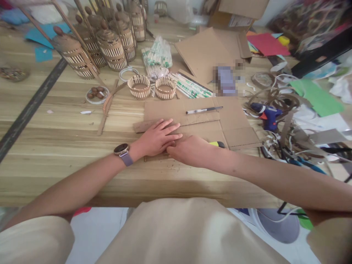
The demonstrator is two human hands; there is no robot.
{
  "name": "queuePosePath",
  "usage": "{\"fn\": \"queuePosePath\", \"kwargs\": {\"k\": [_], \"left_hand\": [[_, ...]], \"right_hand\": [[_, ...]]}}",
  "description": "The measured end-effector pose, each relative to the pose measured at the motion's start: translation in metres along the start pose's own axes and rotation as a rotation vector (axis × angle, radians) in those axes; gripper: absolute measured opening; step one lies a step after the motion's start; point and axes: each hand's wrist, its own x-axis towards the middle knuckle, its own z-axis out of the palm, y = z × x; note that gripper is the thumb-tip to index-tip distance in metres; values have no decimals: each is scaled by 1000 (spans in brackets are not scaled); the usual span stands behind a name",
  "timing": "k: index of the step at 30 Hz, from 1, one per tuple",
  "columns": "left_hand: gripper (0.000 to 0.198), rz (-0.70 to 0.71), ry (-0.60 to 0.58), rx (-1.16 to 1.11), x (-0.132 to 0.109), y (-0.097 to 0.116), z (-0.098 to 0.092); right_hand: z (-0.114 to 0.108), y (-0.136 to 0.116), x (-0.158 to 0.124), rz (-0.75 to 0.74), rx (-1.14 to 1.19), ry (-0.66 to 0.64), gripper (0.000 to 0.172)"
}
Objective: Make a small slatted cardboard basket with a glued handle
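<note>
My left hand (156,139) lies with its fingers spread on a sheet of brown cardboard (236,117), close to a narrow cardboard strip (141,126). Right beside it, my right hand (188,150) is curled closed near the sheet's front edge, and its fingertips are tucked out of sight. What it holds, if anything, is hidden. A yellow and black tool end (218,144), perhaps a cutter, shows behind the right wrist; whether it reaches into the hand I cannot tell. On the cardboard, beyond both hands, rests a pen (205,110).
Two small round stick baskets (165,88) stand behind the cardboard, near packaged sticks (192,86). Several lantern-like stick cages (111,47) fill the back left. At right, a blue glue gun (269,115) lies among tangled strips. A ring of brown beads (97,93) sits left.
</note>
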Motion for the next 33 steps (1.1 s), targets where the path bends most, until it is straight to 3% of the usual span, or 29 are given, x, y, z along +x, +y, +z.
{"fn": "queuePosePath", "kwargs": {"k": [9, 16, 20, 28, 33], "left_hand": [[40, -3, -12, -6, 1, 1, -1], [41, 5, -22, -2, 0, 1, -3], [41, 5, -30, -7, 0, 1, -4], [40, 15, -10, 20, -1, 2, -4], [40, 14, 13, 31, -2, 2, -2]], "right_hand": [[1, -8, 2, -9, -68, 31, 31], [-14, -16, -1, -25, -126, -58, 41], [-5, -6, -6, -14, -69, -45, 34], [10, 21, -38, 104, -30, -164, 36], [26, 53, -56, 127, 128, -117, 22]]}}
